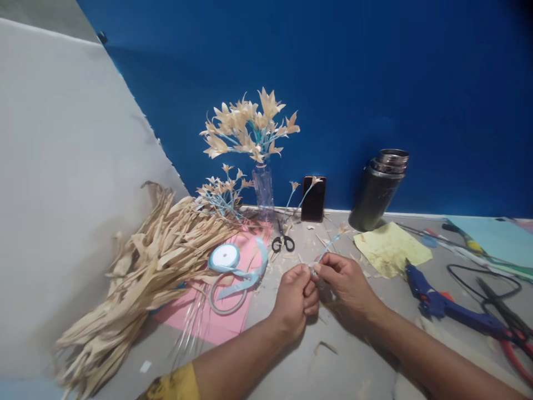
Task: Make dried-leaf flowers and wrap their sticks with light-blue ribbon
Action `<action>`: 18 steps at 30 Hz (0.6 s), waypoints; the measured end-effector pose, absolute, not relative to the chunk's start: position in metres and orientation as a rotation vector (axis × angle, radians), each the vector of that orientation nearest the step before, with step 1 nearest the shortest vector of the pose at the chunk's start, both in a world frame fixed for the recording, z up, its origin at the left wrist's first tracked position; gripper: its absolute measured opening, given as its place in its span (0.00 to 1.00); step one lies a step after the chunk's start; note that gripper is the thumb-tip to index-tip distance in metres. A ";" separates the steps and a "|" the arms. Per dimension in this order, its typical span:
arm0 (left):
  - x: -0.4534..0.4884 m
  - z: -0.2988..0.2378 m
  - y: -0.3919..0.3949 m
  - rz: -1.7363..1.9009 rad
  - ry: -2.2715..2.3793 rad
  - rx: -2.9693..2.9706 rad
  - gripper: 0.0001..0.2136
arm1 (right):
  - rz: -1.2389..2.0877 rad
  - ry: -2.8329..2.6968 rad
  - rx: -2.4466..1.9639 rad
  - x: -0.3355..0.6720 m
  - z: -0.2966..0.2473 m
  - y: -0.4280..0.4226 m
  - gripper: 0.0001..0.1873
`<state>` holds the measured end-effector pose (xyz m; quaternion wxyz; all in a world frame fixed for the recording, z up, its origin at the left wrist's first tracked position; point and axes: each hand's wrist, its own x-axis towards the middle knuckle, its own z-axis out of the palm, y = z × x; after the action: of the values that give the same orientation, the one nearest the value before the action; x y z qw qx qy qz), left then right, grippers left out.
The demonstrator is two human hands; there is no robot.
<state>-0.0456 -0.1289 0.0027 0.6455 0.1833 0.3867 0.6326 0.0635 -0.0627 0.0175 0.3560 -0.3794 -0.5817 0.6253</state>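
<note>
My right hand (345, 280) pinches a small handmade flower's stem, wrapped in light blue (328, 248). Its pale husk-like bloom (343, 228) points up and away. Beside it, my left hand (295, 297) is closed, thumb and forefinger meeting the right fingertips at the stem's lower end. What lies between the fingertips is mostly hidden. Left of the hands, a roll of light blue ribbon (225, 256) rests on pink paper (204, 316), its loose tail (254, 275) curling out. Small black-handled scissors (283, 243) lie just beyond the hands.
Dried husks (162, 250) heap at the left. A clear vase (263, 191) holds pale flowers (250, 122); a phone (313, 199) leans against the blue wall. A dark flask (378, 189), yellow paper (391, 249), blue glue gun (453, 308) and red-handled scissors (516, 355) stand or lie rightward.
</note>
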 end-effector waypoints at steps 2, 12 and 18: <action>-0.045 0.002 -0.129 1.439 0.869 0.403 0.23 | 1.588 -1.495 -0.975 0.066 0.020 -0.061 0.18; -0.050 0.005 -0.132 1.470 0.930 0.560 0.20 | 1.539 -1.532 -0.959 0.071 0.023 -0.057 0.18; -0.051 0.005 -0.133 1.437 0.968 0.598 0.21 | 1.530 -1.555 -0.923 0.072 0.022 -0.056 0.19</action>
<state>-0.0514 -0.1331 0.0054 0.6087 0.2588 0.4190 0.6221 0.0722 -0.0563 0.0215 0.3771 -0.3608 -0.6081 0.5982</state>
